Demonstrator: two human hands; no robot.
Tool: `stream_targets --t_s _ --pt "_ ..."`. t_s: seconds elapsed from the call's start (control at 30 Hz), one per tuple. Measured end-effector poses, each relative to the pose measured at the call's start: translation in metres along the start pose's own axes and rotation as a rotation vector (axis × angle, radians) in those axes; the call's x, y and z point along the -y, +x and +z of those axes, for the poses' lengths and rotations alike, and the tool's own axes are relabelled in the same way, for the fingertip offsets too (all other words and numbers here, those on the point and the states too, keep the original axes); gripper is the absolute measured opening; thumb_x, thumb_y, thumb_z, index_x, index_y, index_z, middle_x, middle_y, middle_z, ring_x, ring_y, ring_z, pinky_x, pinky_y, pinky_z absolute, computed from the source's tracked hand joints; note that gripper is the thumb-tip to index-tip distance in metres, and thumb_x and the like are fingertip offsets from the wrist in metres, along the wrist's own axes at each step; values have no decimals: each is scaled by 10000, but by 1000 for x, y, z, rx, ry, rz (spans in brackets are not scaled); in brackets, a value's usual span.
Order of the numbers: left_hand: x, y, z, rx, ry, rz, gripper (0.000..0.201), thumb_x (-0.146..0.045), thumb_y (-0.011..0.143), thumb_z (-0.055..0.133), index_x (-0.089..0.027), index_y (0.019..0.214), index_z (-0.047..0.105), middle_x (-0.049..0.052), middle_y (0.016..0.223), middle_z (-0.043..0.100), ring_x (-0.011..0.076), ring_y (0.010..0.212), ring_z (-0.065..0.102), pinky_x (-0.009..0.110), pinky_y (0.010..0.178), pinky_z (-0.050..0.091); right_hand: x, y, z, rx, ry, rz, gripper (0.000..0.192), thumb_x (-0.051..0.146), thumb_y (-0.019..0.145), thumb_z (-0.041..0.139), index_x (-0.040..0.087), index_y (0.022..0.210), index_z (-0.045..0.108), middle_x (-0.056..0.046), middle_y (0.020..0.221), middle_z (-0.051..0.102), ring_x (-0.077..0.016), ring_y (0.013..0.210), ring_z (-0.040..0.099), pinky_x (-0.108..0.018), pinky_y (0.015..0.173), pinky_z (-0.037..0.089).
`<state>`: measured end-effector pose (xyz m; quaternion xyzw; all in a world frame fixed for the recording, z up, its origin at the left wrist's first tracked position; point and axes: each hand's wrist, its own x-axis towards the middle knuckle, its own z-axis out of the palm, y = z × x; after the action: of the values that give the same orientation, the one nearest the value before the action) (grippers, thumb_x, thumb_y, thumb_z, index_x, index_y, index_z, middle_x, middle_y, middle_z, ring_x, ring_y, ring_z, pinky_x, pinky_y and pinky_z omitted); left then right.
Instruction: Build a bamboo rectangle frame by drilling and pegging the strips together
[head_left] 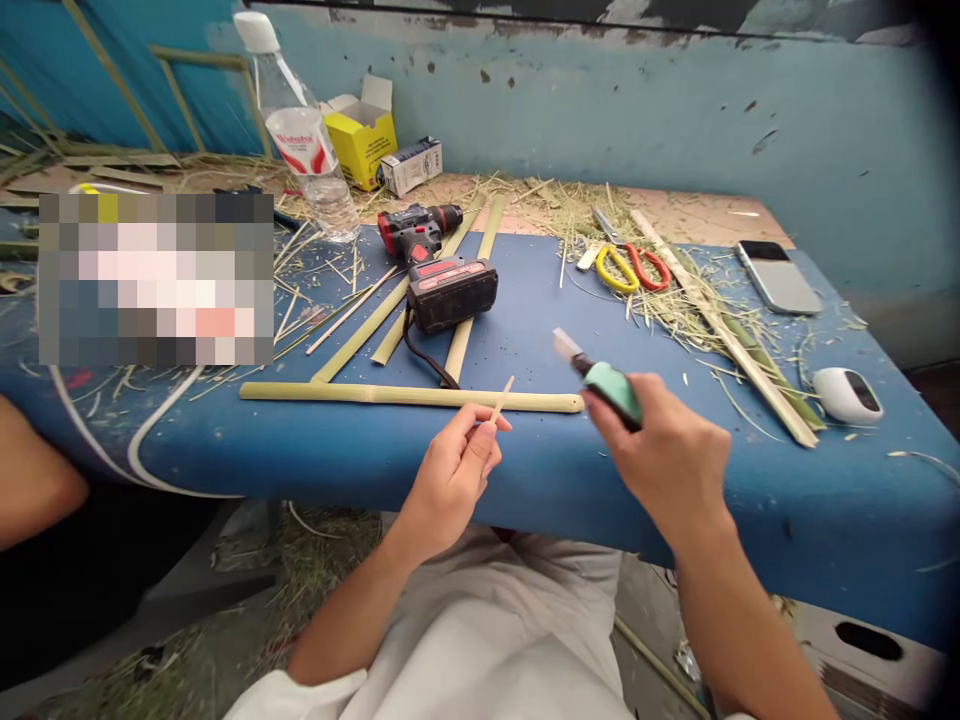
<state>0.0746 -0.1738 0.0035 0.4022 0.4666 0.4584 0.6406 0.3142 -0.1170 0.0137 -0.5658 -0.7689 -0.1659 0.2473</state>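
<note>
Pale clothing point(465, 640) is filling the near side, below the bench point(300, 450) front edge. Left hand point(454, 465) is pinching a thin stick point(503, 397) between thumb and fingers, just over the front edge near its middle, stick tip pointing up and away. Right hand point(667, 450) is wrapping round a green-handled tool point(611, 390), right of the left hand and well apart from the stick; tool's front end is blurring, so its exact shape can't be told. Bamboo strip point(300, 393) is lying along the front edge, just beyond the left hand, with narrower slats point(345, 340) running from near it toward the back edge. Drill point(454, 292) is resting across these slats, its black strap point(427, 365) trailing toward the strip. Bottle point(307, 150) is standing toward the back left, yellow box point(364, 145) and small box point(416, 167) sitting just beside it. Scissors point(619, 268) are lying right of the drill, among shavings point(675, 300); long flat slat point(720, 320) is slanting from the back edge toward the front right. Phone point(780, 278) and white rounded device point(847, 395) are sitting near the right edge. Another person's arm point(34, 480) is showing at the front left corner, pixelated patch just above
</note>
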Motion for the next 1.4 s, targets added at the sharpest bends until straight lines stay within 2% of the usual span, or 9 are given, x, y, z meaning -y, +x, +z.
stream_targets --t_s 0.07,0.23,0.43,0.6,0.77,0.93,1.07,1.23,1.4 --pt "-1 2 -1 27 -59 -26 380 -590 1064 549 -215 1114 586 -92 678 400 38 468 215 171 416 212 -3 2 1 -48 19 52 370 582 1031 619 215 1019 657 -5 681 648 -180 588 582 -307 576 295" --pt "-4 4 1 51 -95 -51 385 -588 1069 538 -207 1093 583 -89 683 395 37 469 219 165 414 218 6 -3 -1 85 185 -309 346 544 1030 647 198 1037 636 -32 814 723 -175 684 644 -306 657 380" --pt "-6 7 0 96 -144 -60 395 -594 1068 535 -202 1048 581 -89 678 366 37 470 189 157 403 200 11 -2 0 33 82 -219 347 552 1024 652 205 1008 644 -43 837 732 -175 666 620 -321 658 362" --pt "-6 7 -3 142 -213 -103 394 -594 1061 553 -204 1012 558 -102 661 296 37 484 143 137 397 178 11 0 3 68 146 -292 334 544 1027 653 211 1029 635 -29 835 737 -174 696 643 -304 673 384" --pt "-5 6 -6 177 -247 -110 389 -587 1058 567 -206 982 542 -104 657 285 35 489 131 125 391 167 1 2 8 -86 24 -108 348 537 1018 670 194 1073 658 -35 780 717 -185 654 630 -318 611 334" --pt "-6 5 -6 193 -262 -128 401 -597 1048 579 -205 979 538 -108 653 285 30 477 124 117 384 172 -3 2 9 47 159 -281 340 548 1013 670 210 1040 650 -29 816 729 -175 687 647 -297 670 395" --pt "-7 4 -7 240 -311 -170 404 -593 1035 608 -205 961 525 -110 652 277 25 478 113 104 383 168 -7 -1 10 -67 67 -38 368 565 1014 650 208 1101 668 -29 758 704 -191 643 629 -311 610 345" --pt "-6 4 -9 303 -395 -202 360 -551 1047 612 -209 977 525 -115 648 266 27 471 83 102 366 144 -19 -2 13 83 164 -160 369 567 1008 640 213 1101 687 -54 831 731 -187 679 630 -311 651 363" --pt "-7 8 -14 279 -469 -226 315 -495 1052 625 -200 988 535 -108 638 322 33 481 100 107 380 144 -67 24 28 102 -133 356 656 757 1001 503 168 1174 736 -103 704 646 -204 569 470 -351 588 252"
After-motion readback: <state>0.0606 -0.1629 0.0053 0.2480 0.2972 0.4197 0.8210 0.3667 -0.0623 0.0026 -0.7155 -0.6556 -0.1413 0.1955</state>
